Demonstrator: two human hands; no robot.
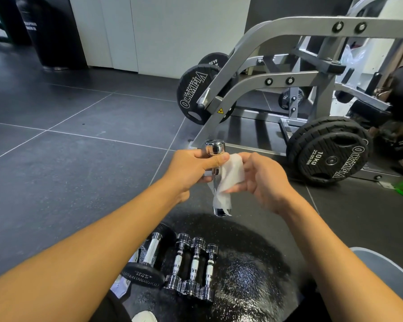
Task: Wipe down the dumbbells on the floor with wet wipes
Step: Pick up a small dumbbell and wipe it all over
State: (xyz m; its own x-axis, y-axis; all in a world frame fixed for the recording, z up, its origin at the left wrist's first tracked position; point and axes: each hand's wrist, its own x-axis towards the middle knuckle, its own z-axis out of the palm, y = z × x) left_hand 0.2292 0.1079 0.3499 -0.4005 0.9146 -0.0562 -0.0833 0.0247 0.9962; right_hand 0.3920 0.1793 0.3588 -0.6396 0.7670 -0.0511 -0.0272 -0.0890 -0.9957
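Hands mid-wipe: your left hand (191,168) curls round an upright chrome dumbbell (215,147) just under its top head. Your right hand (263,180) pinches a white wipe (230,173) over the handle, hiding most of it. At 6 o'clock, four dumbbells (191,268) lie on the floor (79,159).

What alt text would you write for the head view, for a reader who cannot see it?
A person's left hand holds a chrome dumbbell upright while the right hand wraps a wipe round its handle. Four more dumbbells lie on the dark floor below; a weight machine stands behind.
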